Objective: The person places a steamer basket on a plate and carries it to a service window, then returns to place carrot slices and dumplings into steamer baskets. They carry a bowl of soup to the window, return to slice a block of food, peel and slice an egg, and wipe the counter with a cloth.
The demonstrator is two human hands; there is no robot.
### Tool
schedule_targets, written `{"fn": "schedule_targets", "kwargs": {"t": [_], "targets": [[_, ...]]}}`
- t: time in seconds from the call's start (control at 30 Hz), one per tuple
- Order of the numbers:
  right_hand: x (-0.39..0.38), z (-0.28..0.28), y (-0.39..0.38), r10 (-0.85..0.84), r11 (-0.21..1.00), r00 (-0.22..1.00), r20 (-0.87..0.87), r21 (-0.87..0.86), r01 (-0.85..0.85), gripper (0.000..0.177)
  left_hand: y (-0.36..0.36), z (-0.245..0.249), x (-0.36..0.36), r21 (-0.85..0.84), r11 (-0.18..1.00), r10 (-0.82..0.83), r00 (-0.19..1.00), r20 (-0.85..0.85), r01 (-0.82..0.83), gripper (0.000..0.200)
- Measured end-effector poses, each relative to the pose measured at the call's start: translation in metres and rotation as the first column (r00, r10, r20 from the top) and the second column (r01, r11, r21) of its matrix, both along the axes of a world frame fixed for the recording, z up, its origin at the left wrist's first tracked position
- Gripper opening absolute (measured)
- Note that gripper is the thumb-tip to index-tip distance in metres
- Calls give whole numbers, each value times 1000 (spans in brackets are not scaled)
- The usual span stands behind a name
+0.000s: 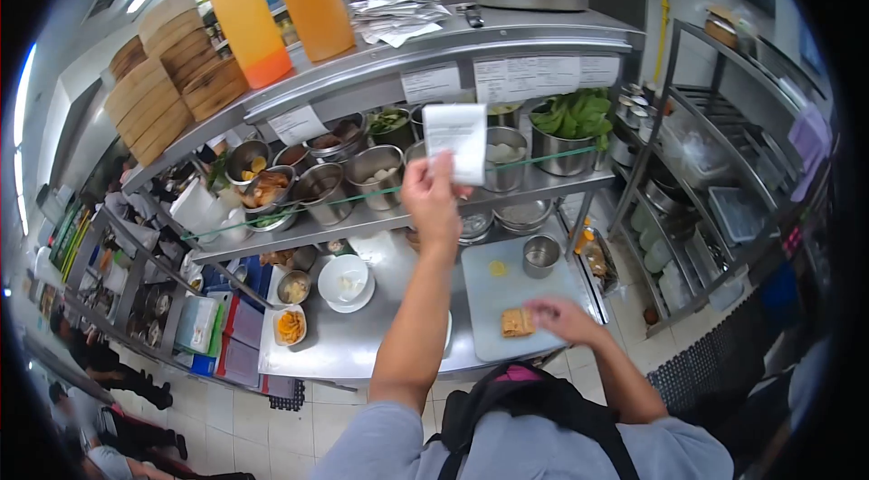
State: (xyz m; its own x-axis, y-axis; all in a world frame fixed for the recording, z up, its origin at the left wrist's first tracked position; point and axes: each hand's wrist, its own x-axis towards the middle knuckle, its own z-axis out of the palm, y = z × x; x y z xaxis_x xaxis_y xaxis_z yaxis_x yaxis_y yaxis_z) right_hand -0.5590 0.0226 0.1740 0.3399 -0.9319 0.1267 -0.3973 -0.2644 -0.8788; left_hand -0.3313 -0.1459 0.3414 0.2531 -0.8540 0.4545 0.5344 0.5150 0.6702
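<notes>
My left hand (434,199) is raised in front of the shelf, its thumb and fingers closed on the lower edge of a white printed paper slip (455,141). The slip's print is too small to read. Lower down, my right hand (568,321) hovers over the cutting board (493,294), a little blurred, with its fingers stretched out and apart. Its fingertips are right at the edge of a golden-brown block of food (517,323). Behind that on the board are a metal cup (540,256) and a small yellow piece (497,268).
Metal pots of ingredients, including leafy greens (575,118), line the shelf. White bowls (346,283) and a dish of orange food (290,326) stand on the counter at left. Squeeze bottles (249,23) and stacked papers (398,5) sit above. A wire rack (715,109) stands right; people are at far left.
</notes>
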Motion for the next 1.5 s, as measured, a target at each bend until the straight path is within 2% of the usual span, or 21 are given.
{"fn": "schedule_targets", "kwargs": {"t": [0.03, 0.07, 0.17, 0.2, 0.27, 0.37, 0.43, 0.47, 0.5, 0.53, 0.6, 0.67, 0.7, 0.8, 0.93, 1.07, 1.27, 1.33, 1.4, 1.47, 1.5], "targets": [[-1, 34, -15, -51, 971, 998, -28, -235, 43, 31, -5, 7, -19, -5, 1000, 25, 998, 52, -24, 18], [5, 84, -25, -162, 939, 986, 21, -304, 161, 28, -5, 25, -36, 3, 999, 48, 993, 104, -49, 20], [20, 203, -60, -355, 600, 921, 161, -716, 357, 23, -21, 64, -77, -2, 988, 153, 966, 211, -156, 26], [20, 229, -77, -361, 456, 902, 235, -799, 391, 22, -24, 72, -90, -34, 987, 157, 979, 128, -154, 26], [21, 271, -108, -454, 217, 860, 233, -907, 360, 21, -24, 83, -101, -27, 978, 211, 970, 124, -209, 27], [26, 296, -148, -429, 142, 866, 258, -927, 347, 19, -18, 89, -99, -36, 982, 187, 968, 169, -183, 29], [32, 298, -163, -640, 43, 753, 154, -971, 235, 16, -6, 87, -89, -56, 983, 182, 962, 205, -174, 30], [33, 297, -168, -638, 44, 755, 153, -971, 234, 16, -2, 88, -83, -86, 983, 176, 953, 245, -160, 31], [33, 295, -175, -672, 17, 725, 153, -975, 221, 17, -11, 78, -74, -180, 930, 364, 869, 335, -320, 39], [34, 292, -179, -705, -10, 693, 155, -978, 208, 18, -17, 64, -64, -182, 928, 368, 867, 335, -324, 39], [34, 290, -186, -679, -38, 708, 193, -973, 229, 18, -10, 54, -33, -149, 784, 613, 714, 338, -602, 36], [33, 286, -189, -662, -52, 716, 222, -966, 251, 18, -33, 50, -19, 174, 943, 287, 958, 7, -284, 35], [35, 284, -189, -651, -48, 720, 241, -959, 278, 18, -34, 58, -14, 190, 968, 183, 979, -85, -165, 32], [39, 284, -183, -624, -36, 732, 272, -946, 321, 16, -52, 61, -1, 97, 995, 3, 998, -58, 2, 25], [20, 273, -159, -493, -18, 756, 431, -874, 486, 14, -12, 35, -21, -32, 999, 14, 995, -94, -17, 19], [12, 266, -141, -458, 0, 731, 505, -823, 569, 15, 12, 35, -88, 82, 995, -69, 995, 75, 63, 18], [6, 280, -183, -614, 104, 741, 273, -902, 419, 16, -18, 80, -129, 27, 999, 17, 989, 147, -21, 21], [6, 287, -193, -679, 58, 685, 264, -911, 408, 14, -3, 76, -112, 105, 994, -65, 954, 294, 35, 33], [11, 286, -192, -668, 7, 684, 293, -917, 400, 12, 9, 52, -87, 0, 998, 64, 957, 282, -66, 36], [7, 284, -194, -650, 2, 704, 287, -925, 379, 11, 23, 39, -29, -176, 854, 521, 795, 310, -490, 38], [8, 283, -192, -658, -14, 696, 288, -928, 371, 11, 5, 26, 10, -137, 798, 603, 767, 220, -587, 39]]}}
